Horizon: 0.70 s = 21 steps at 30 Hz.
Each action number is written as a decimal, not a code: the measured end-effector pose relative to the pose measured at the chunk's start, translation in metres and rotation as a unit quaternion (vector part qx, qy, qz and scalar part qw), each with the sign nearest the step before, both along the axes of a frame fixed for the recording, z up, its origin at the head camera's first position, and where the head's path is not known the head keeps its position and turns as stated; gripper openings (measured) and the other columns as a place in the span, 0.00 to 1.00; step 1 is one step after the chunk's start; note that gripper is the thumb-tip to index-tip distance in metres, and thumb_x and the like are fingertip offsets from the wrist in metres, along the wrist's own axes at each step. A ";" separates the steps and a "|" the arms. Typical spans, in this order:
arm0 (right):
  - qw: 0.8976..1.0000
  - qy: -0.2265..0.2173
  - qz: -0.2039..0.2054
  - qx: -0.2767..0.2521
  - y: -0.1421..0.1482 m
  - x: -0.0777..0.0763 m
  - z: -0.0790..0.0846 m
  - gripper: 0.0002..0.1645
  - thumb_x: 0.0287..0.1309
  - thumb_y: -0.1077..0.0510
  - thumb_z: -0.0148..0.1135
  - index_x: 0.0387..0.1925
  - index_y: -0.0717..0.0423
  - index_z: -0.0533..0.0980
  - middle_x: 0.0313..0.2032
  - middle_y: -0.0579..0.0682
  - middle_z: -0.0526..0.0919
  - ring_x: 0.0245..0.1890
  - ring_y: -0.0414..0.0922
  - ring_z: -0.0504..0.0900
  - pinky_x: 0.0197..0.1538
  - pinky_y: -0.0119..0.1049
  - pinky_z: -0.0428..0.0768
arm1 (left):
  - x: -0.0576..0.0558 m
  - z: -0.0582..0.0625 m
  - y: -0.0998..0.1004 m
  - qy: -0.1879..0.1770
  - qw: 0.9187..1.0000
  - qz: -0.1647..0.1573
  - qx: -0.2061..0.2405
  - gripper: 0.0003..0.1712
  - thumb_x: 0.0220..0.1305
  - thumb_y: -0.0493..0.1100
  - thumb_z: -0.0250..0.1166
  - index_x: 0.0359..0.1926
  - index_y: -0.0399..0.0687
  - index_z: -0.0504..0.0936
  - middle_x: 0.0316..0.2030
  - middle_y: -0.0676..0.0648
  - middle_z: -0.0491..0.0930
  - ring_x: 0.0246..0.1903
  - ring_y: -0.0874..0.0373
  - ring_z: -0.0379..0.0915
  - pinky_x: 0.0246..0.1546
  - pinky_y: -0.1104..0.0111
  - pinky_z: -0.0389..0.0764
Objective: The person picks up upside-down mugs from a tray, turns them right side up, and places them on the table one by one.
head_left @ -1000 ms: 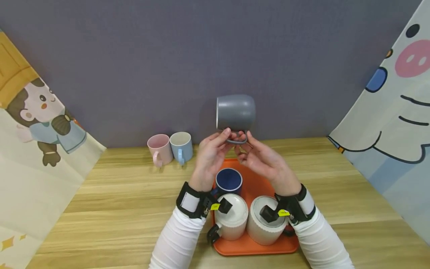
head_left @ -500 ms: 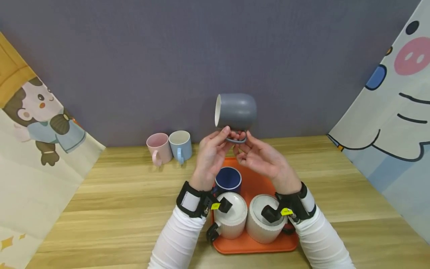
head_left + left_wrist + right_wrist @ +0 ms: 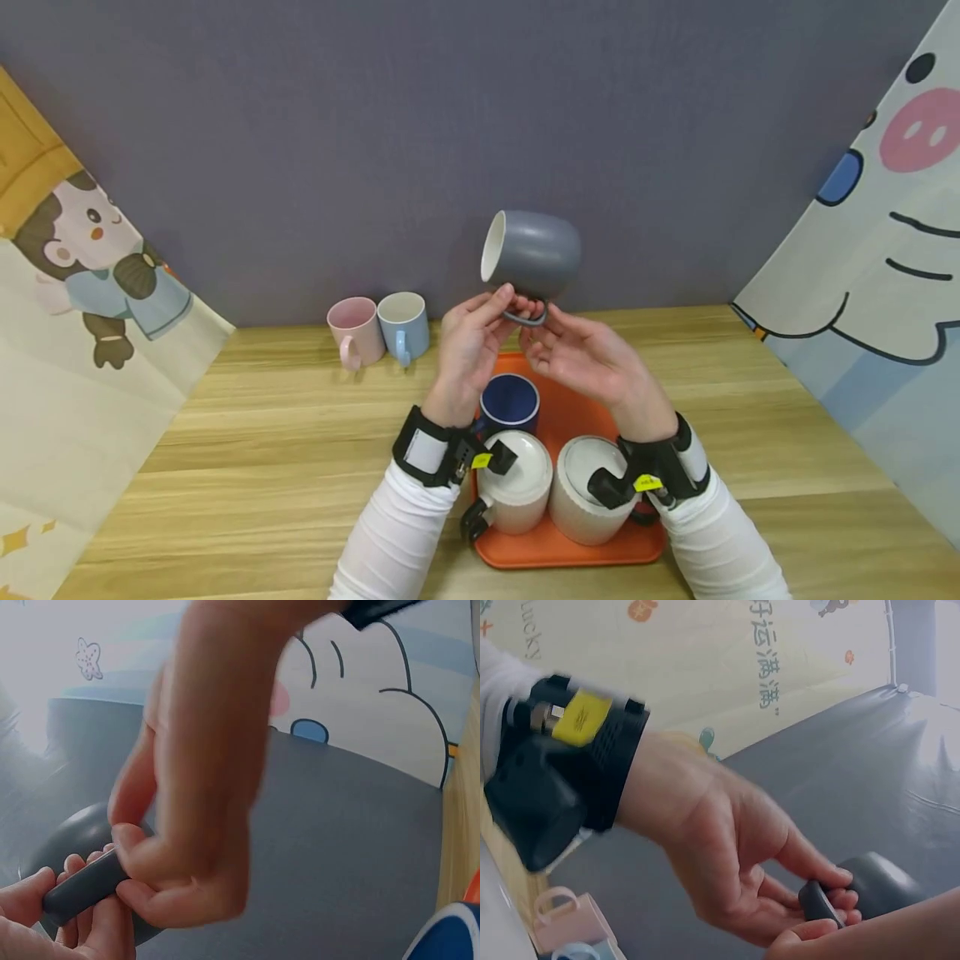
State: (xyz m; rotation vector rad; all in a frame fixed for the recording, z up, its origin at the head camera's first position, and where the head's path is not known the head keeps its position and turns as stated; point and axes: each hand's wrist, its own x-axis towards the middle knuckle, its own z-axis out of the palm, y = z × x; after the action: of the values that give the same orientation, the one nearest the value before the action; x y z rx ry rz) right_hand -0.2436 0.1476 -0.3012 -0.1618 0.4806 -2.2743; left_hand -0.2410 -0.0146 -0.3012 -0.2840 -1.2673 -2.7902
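A grey mug point(image 3: 536, 252) with a pale inside is held up on its side above the tray, mouth to the left and handle point(image 3: 531, 319) downward. My left hand point(image 3: 467, 354) grips the handle from the left, its thumb laid on it. From the right, the fingertips of my right hand point(image 3: 592, 367) pinch the handle near the mug's base end. In the left wrist view, fingers of both hands meet on the dark handle point(image 3: 86, 885). The right wrist view shows my left hand point(image 3: 720, 832) around it, with the mug point(image 3: 885, 885) partly hidden.
Below the hands lies an orange tray point(image 3: 577, 554) holding a dark blue mug point(image 3: 510, 400) and two whitish mugs point(image 3: 517, 492), bottoms up. A pink mug point(image 3: 358, 329) and a light blue mug point(image 3: 405, 325) stand at the back left by the grey wall point(image 3: 300, 150).
The grey mug has tilted and turned slightly, so more of its inside shows and its base end sits lower and farther right. Both hands keep their hold on the handle.
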 end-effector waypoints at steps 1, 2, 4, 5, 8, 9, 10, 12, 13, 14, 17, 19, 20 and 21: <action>1.000 -0.011 -0.002 -0.005 0.000 0.001 0.001 0.16 0.72 0.57 0.42 0.43 0.61 0.75 0.44 0.52 0.77 0.46 0.45 0.71 0.52 0.33 0.69 | 0.000 0.000 0.000 -0.002 1.000 0.001 -0.001 0.13 0.66 0.34 0.57 0.26 0.41 0.84 0.24 0.48 0.84 0.28 0.58 0.84 0.40 0.69 0.82; 1.000 -0.019 -0.002 -0.011 0.000 0.003 0.002 0.15 0.72 0.57 0.42 0.43 0.62 0.74 0.44 0.53 0.77 0.46 0.46 0.71 0.53 0.34 0.69 | -0.001 0.000 -0.001 -0.003 1.000 0.003 -0.002 0.12 0.66 0.34 0.58 0.26 0.41 0.84 0.24 0.48 0.84 0.28 0.58 0.84 0.40 0.69 0.82; 0.999 -0.028 -0.003 -0.021 0.000 0.004 0.004 0.15 0.72 0.58 0.41 0.45 0.62 0.73 0.44 0.53 0.76 0.47 0.46 0.70 0.54 0.35 0.68 | -0.001 0.001 -0.001 -0.001 1.000 0.008 -0.007 0.12 0.66 0.34 0.58 0.26 0.40 0.84 0.24 0.47 0.84 0.28 0.58 0.84 0.40 0.69 0.82; 0.999 -0.032 -0.003 -0.026 -0.001 0.005 0.004 0.15 0.72 0.59 0.40 0.45 0.63 0.73 0.44 0.54 0.75 0.47 0.46 0.70 0.55 0.35 0.68 | -0.001 0.001 -0.001 0.000 1.000 0.011 -0.010 0.12 0.66 0.35 0.58 0.26 0.40 0.84 0.24 0.47 0.84 0.28 0.58 0.84 0.40 0.69 0.82; 0.999 -0.035 -0.008 -0.035 -0.002 0.006 0.005 0.15 0.72 0.60 0.41 0.47 0.63 0.72 0.45 0.55 0.75 0.48 0.46 0.69 0.56 0.35 0.67 | -0.002 0.001 -0.002 0.006 1.000 0.022 -0.020 0.12 0.65 0.35 0.59 0.26 0.40 0.84 0.23 0.47 0.83 0.28 0.58 0.84 0.39 0.69 0.83; 0.999 -0.036 -0.010 -0.038 -0.002 0.006 0.004 0.14 0.72 0.60 0.41 0.47 0.63 0.72 0.46 0.55 0.74 0.48 0.47 0.69 0.57 0.36 0.67 | -0.001 0.002 -0.002 0.009 0.999 0.025 -0.023 0.12 0.65 0.35 0.59 0.26 0.40 0.84 0.23 0.47 0.83 0.28 0.58 0.84 0.39 0.69 0.83; 0.999 -0.037 -0.011 -0.039 -0.003 0.006 0.005 0.15 0.72 0.60 0.41 0.48 0.63 0.72 0.47 0.55 0.73 0.49 0.47 0.69 0.57 0.36 0.67 | -0.001 0.002 -0.003 0.009 0.999 0.028 -0.024 0.12 0.65 0.35 0.59 0.26 0.40 0.83 0.23 0.47 0.83 0.28 0.58 0.84 0.39 0.69 0.83; 0.998 -0.042 -0.012 -0.035 -0.004 0.007 0.004 0.15 0.72 0.60 0.41 0.47 0.63 0.72 0.49 0.56 0.70 0.49 0.47 0.68 0.57 0.35 0.68 | -0.001 0.002 -0.004 0.009 0.999 0.031 -0.024 0.12 0.66 0.35 0.59 0.26 0.40 0.83 0.23 0.47 0.82 0.28 0.58 0.83 0.38 0.69 0.83; 0.998 -0.044 -0.011 -0.032 -0.004 0.007 0.004 0.15 0.72 0.59 0.41 0.46 0.63 0.73 0.49 0.56 0.69 0.48 0.47 0.68 0.56 0.35 0.68 | 0.000 0.002 -0.004 0.007 0.999 0.032 -0.023 0.12 0.66 0.36 0.58 0.26 0.40 0.83 0.23 0.47 0.82 0.28 0.58 0.83 0.38 0.70 0.83; 0.999 -0.044 -0.010 -0.028 -0.005 0.007 0.003 0.15 0.72 0.59 0.41 0.45 0.62 0.74 0.50 0.56 0.68 0.48 0.47 0.67 0.55 0.35 0.69 | 0.000 0.002 -0.005 0.006 0.999 0.032 -0.021 0.12 0.66 0.36 0.58 0.26 0.40 0.83 0.23 0.47 0.82 0.28 0.59 0.83 0.38 0.70 0.83; 0.999 -0.039 -0.008 -0.016 -0.005 0.005 0.000 0.16 0.72 0.57 0.41 0.44 0.62 0.74 0.50 0.56 0.66 0.46 0.46 0.66 0.52 0.34 0.69 | 0.002 0.003 -0.007 0.005 0.999 0.033 -0.016 0.12 0.66 0.35 0.58 0.27 0.40 0.83 0.23 0.47 0.82 0.27 0.59 0.82 0.37 0.70 0.83; 1.000 -0.025 -0.010 -0.003 -0.005 0.004 -0.002 0.16 0.72 0.56 0.42 0.45 0.62 0.73 0.50 0.55 0.67 0.45 0.46 0.65 0.52 0.34 0.69 | 0.002 0.003 -0.008 0.009 0.999 0.034 -0.017 0.11 0.66 0.35 0.58 0.27 0.40 0.83 0.23 0.47 0.82 0.27 0.59 0.82 0.38 0.70 0.83; 1.000 -0.015 -0.013 0.007 -0.004 0.004 -0.002 0.16 0.72 0.56 0.42 0.46 0.62 0.73 0.49 0.56 0.67 0.45 0.46 0.65 0.52 0.34 0.69 | 0.002 0.003 -0.008 0.013 0.999 0.036 -0.018 0.11 0.66 0.35 0.59 0.27 0.40 0.83 0.23 0.47 0.82 0.27 0.59 0.82 0.38 0.70 0.83; 1.000 -0.005 -0.016 0.017 -0.004 0.004 -0.002 0.16 0.72 0.56 0.41 0.46 0.62 0.72 0.49 0.56 0.67 0.45 0.46 0.65 0.52 0.34 0.69 | 0.002 0.004 -0.009 0.016 0.999 0.038 -0.019 0.10 0.66 0.35 0.59 0.28 0.39 0.83 0.24 0.47 0.82 0.27 0.59 0.83 0.38 0.69 0.83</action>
State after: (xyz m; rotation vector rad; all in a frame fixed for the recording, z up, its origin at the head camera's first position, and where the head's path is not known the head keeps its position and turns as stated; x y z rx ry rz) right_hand -0.2399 0.1438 -0.3029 -0.1274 0.5204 -2.2951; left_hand -0.2392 -0.0231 -0.2976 -0.2771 -1.2961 -2.6908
